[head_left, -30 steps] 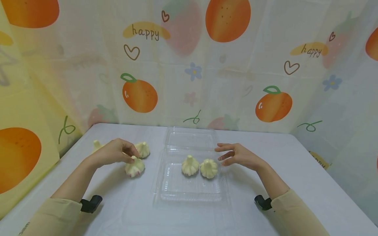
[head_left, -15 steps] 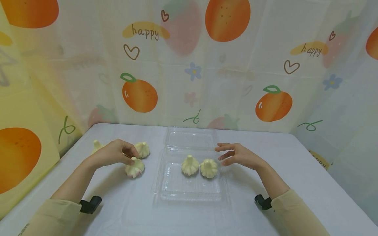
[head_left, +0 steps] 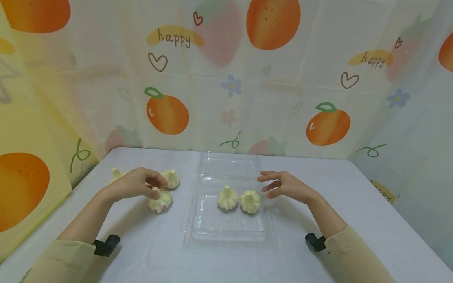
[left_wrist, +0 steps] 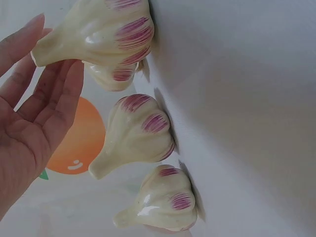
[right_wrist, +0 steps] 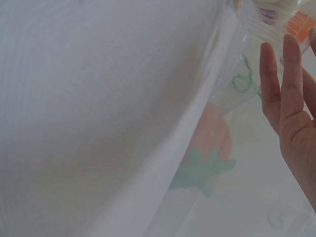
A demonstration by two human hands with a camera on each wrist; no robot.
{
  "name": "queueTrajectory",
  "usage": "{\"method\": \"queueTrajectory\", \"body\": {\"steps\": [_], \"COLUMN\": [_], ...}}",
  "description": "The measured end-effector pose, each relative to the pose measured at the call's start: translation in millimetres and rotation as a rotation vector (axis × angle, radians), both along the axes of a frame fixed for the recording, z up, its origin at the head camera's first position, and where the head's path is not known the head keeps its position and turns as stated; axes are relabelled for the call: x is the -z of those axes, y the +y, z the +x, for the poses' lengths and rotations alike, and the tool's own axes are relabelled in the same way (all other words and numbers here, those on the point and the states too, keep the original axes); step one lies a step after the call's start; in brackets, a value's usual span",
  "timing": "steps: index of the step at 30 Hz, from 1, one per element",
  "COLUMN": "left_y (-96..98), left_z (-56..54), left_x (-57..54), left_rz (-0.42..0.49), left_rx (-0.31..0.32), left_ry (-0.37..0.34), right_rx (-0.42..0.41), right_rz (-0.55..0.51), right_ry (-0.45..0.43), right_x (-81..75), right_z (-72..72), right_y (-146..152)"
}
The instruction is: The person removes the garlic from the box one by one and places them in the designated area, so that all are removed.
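My left hand [head_left: 136, 184] has its thumb and fingers at the neck of a garlic bulb [head_left: 161, 202] on the left side of the table. In the left wrist view, this bulb's stem lies between my thumb and fingers [left_wrist: 71, 89], and purple streaks mark its base. Other bulbs sit close by: one just behind [head_left: 171, 179], one farther left [head_left: 116, 173], and one [left_wrist: 140, 128] that the hand hides in the head view. My right hand [head_left: 288, 186] hovers with loose fingers by a clear plastic box [head_left: 230, 232], near the right-hand bulb [head_left: 250, 202] inside it.
A second bulb [head_left: 227, 198] is also in the box, left of the first. The box's lid [head_left: 228, 166] lies folded back toward the rear of the white table [head_left: 318, 236]. A fruit-printed curtain [head_left: 269, 98] hangs behind the table.
My left hand and the front garlic bulb have shifted slightly left together, and the thumb now covers more of the stem. My right hand and the box have stayed where they were.
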State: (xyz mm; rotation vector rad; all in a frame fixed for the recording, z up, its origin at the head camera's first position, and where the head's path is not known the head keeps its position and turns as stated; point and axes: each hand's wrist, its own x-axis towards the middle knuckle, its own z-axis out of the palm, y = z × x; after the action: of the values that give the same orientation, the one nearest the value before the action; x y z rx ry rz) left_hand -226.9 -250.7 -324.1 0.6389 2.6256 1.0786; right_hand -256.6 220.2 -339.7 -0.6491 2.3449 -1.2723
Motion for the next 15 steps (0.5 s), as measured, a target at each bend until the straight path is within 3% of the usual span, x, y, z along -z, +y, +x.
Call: {"method": "queueTrajectory", "body": {"steps": [6, 11, 15], "left_y": [4.6, 14.8, 25.2], "left_z": [0.2, 4.4, 8.9], "left_x": [-4.0, -7.7, -11.0], "left_rz": [0.000, -0.002, 0.063], "left_rx": [-0.001, -0.070, -0.112], "left_ry": [0.064, 0.137, 0.137], "right_rx": [0.001, -0.004, -0.010], "right_rz": [-0.002, -0.009, -0.013], "right_ry": [0.000, 0.001, 0.001], "right_x": [0.2, -0.4, -1.4], "right_z": [0.3, 0.5, 0.7], "right_y": [1.0, 0.2, -0.3]}}
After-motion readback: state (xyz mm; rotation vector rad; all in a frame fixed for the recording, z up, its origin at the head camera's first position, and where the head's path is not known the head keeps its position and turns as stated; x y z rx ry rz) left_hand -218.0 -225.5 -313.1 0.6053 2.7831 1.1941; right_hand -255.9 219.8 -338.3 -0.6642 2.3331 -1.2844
